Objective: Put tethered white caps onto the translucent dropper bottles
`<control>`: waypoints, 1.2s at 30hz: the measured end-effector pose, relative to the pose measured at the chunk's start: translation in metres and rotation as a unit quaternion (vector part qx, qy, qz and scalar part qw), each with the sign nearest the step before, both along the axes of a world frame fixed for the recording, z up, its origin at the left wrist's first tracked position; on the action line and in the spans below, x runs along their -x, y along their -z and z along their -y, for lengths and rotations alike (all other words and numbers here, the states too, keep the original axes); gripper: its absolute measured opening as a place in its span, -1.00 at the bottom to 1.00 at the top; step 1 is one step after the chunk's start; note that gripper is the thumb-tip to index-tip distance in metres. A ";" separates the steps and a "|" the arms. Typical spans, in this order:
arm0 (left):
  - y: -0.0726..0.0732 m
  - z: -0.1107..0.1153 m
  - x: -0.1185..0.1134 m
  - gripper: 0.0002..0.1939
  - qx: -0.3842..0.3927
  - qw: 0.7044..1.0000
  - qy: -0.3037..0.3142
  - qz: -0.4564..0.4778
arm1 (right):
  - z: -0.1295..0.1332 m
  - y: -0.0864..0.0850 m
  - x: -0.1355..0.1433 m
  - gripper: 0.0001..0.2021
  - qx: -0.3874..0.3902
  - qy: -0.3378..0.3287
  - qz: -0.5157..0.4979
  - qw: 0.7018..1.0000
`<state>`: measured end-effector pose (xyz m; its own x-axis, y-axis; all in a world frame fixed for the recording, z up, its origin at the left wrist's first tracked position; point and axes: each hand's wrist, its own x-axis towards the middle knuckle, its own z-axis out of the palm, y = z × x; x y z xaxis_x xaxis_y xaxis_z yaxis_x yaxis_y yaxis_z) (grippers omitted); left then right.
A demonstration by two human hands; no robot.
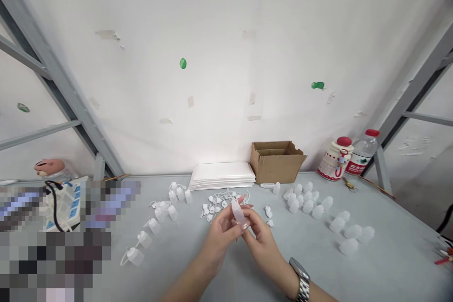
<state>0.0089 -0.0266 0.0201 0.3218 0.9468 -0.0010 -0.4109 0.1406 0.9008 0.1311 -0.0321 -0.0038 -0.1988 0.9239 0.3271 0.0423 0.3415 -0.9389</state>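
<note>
1. From here I see the left hand [223, 225] and right hand [261, 235] both closed around a small white bottle [238, 212], tilted above the grey table [191, 255].
2. Looped caps [214, 204] lie just beyond the hands.
3. Bottles with loops [135, 256] sit to the left; more pale bottles [348, 247] spread out right.
4. A cardboard box [278, 169] stands near the wall [219, 23].

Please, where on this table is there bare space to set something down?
Bare table lies between the left-side bottles and the left hand, and between the right hand and the right-side bottles. Small white parts crowd the space behind the hands.
</note>
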 end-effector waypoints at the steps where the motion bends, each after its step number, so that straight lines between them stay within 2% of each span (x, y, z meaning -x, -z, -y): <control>1: 0.000 -0.001 0.001 -0.45 0.000 1.000 -0.004 -0.002 | 0.000 -0.001 0.000 -0.79 0.016 -0.010 -0.015 1.000; 7: -0.004 -0.003 0.005 -0.57 0.051 0.998 -0.026 0.012 | -0.001 -0.003 0.003 -0.78 0.075 -0.042 -0.065 0.994; 11: -0.006 -0.006 0.005 -0.60 0.044 0.999 -0.026 0.018 | -0.002 -0.007 0.003 -0.76 0.085 -0.049 -0.076 0.992; 14: -0.003 -0.015 0.011 -0.64 0.012 0.995 -0.092 0.019 | -0.006 -0.011 -0.001 -0.71 0.089 -0.003 -0.101 0.991; 16: 0.002 -0.024 0.017 -0.69 0.005 0.984 -0.170 -0.047 | -0.010 -0.013 -0.007 -0.71 0.085 0.057 -0.125 0.987; 18: 0.011 -0.031 0.021 -0.73 -0.024 0.955 -0.238 -0.177 | -0.013 -0.015 -0.012 -0.71 0.085 0.103 -0.144 0.980; 19: 0.017 -0.033 0.022 -0.75 -0.070 0.935 -0.245 -0.248 | -0.014 -0.016 -0.014 -0.71 0.086 0.116 -0.153 0.978; 21: 0.029 -0.035 0.021 -0.76 -0.173 0.891 -0.214 -0.363 | -0.016 -0.017 -0.017 -0.72 0.089 0.126 -0.164 0.974; 23: 0.042 -0.035 0.018 -0.71 -0.237 0.846 -0.182 -0.442 | -0.016 -0.017 -0.017 -0.74 0.090 0.124 -0.167 0.974; 25: 0.054 -0.036 0.015 -0.68 -0.269 0.821 -0.166 -0.476 | -0.015 -0.017 -0.015 -0.74 0.093 0.116 -0.165 0.975; 29: 0.070 -0.043 0.016 -0.73 -0.306 0.801 -0.151 -0.492 | -0.014 -0.016 -0.011 -0.73 0.104 0.104 -0.160 0.976; 31: 0.073 -0.047 0.018 -0.72 -0.319 0.788 -0.150 -0.504 | -0.013 -0.015 -0.009 -0.73 0.107 0.100 -0.153 0.977; 36: 0.072 -0.054 0.020 -0.68 -0.342 0.715 -0.139 -0.593 | -0.010 -0.013 -0.006 -0.72 0.115 0.084 -0.142 0.980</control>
